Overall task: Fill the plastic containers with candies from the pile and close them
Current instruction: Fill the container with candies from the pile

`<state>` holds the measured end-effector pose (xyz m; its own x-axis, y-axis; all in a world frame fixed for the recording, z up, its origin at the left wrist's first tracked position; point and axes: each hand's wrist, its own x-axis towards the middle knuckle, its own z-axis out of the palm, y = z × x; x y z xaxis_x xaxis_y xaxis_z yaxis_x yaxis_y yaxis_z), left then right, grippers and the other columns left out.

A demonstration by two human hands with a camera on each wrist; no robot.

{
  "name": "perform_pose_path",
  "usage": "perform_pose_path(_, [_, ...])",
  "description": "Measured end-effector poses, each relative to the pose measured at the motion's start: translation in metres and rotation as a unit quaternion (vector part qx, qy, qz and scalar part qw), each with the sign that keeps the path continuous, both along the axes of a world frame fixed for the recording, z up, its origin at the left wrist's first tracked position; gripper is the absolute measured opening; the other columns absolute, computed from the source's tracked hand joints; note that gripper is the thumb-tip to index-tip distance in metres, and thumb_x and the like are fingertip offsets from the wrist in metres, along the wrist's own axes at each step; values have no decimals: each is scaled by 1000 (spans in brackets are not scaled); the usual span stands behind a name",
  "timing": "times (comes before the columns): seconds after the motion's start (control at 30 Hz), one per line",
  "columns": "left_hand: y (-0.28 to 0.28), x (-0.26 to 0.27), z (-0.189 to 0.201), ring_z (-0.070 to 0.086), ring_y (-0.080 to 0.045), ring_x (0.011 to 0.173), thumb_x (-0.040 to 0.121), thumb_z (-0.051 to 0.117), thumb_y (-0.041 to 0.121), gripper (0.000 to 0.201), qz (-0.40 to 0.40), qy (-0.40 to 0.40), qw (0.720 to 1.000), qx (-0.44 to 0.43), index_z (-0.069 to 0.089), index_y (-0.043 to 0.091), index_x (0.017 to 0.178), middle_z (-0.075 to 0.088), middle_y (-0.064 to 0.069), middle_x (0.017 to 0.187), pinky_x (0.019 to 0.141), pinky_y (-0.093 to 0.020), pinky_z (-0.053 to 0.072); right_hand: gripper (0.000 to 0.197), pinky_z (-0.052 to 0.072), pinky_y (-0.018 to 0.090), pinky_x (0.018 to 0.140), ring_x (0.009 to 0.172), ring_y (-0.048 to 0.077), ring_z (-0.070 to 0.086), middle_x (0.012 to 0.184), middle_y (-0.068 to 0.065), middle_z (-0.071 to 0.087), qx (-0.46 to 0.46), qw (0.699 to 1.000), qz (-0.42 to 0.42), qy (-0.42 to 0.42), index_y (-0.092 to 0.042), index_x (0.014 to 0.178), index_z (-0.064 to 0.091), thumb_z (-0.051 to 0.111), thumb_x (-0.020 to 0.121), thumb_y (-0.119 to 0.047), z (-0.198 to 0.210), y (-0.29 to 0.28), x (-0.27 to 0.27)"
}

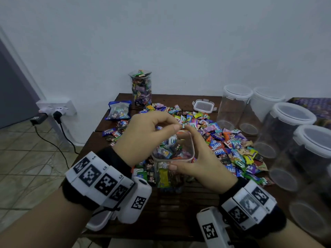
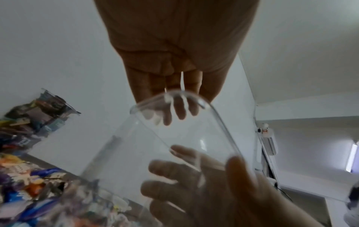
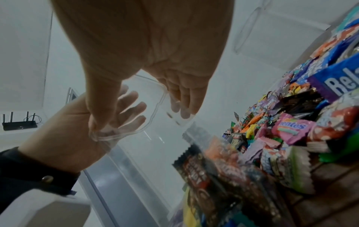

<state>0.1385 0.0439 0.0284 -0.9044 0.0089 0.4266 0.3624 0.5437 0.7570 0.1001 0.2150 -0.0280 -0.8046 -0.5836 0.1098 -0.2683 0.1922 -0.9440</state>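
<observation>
Container [image 1: 174, 158] in right hand [image 1: 202, 158]

The worktop [image 1: 179, 208] is dark slatted wood with a dull, faintly grained finish. On it the square container [image 1: 173, 154] between the hands is clear, smooth, glossy plastic, its rim catching highlights. Beside it, the candy pile [image 1: 223, 145] is wrapped in shiny, crinkled foil and plastic film with printed colours. Right of the pile, the tall jars [image 1: 234, 108] are clear plastic with cloudy, matt white lids. Left of the worktop, the floor [image 1: 26, 158] is pale tile with a slight sheen.
</observation>
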Motion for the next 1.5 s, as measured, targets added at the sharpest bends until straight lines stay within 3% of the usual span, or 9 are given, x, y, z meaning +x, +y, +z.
perform_pose_path(0.13, [-27,-3,1,63,-3,80,88,63,24,10,50,-55,997,33,70,29,82,69,11,83,75,-23,50,111,39,9,95,124,-7,42,138,-20,38,65,998,28,-2,-40,145,-1,77,66,-36,3,8,0])
perform_pose_path(0.27, [-56,-4,-8,63,-2,80,87,63,30,8,75,-128,989,13,69,31,83,69,16,84,73,-26,47,117,43,23,101,126,4,43,140,-17,35,143,987,66,8,-37,147,-11,79,73,-26,7,17,-9])
perform_pose_path(0.4, [-71,-5,-18,51,5,51,87,65,30,4,78,-223,968,-83,65,29,91,62,19,65,55,-25,37,117,31,35,112,138,6,28,152,-14,23,231,966,106,43,-38,148,-7,81,71,-31,8,25,-23])
perform_pose_path(0.67, [-71,-23,-48,43,-22,126,75,73,50,86,51,-388,817,-423,29,30,145,34,-2,147,101,-38,41,120,32,43,110,138,22,22,152,0,15,470,865,88,151,-28,150,-9,77,69,-51,5,19,-42])
perform_pose_path(0.8, [-67,-34,-65,32,-31,137,66,79,52,122,22,-470,742,-478,-9,35,149,3,-9,159,104,-44,41,120,37,47,106,140,28,20,154,5,10,578,796,96,152,-28,150,-8,75,68,-54,-2,12,-52])
perform_pose_path(0.93, [-64,-43,-74,32,-34,137,64,83,47,131,15,-504,720,-476,-19,38,146,-10,-15,158,105,-46,41,115,40,47,103,135,30,31,151,7,20,615,766,116,145,-29,150,0,77,68,-51,-11,5,-60])
perform_pose_path(1.27, [-56,-50,-78,43,-30,130,78,75,36,99,-20,-431,732,-526,7,36,151,13,-8,158,101,-42,44,77,46,46,97,120,33,44,133,13,40,635,736,117,205,-32,143,29,71,79,-38,-21,-6,-67])
perform_pose_path(1.37, [-54,-51,-75,54,-25,116,86,64,30,69,-16,-382,741,-552,29,34,145,49,-5,138,92,-39,49,65,47,43,96,118,32,48,133,13,40,627,745,114,196,-30,143,32,65,86,-30,-20,-7,-67])
perform_pose_path(1.5, [-48,-51,-70,60,-26,101,94,51,24,33,5,-349,765,-542,54,23,127,64,-7,114,85,-35,51,50,48,40,94,115,32,51,130,14,41,623,748,119,196,-25,138,39,56,91,-19,-20,-7,-68])
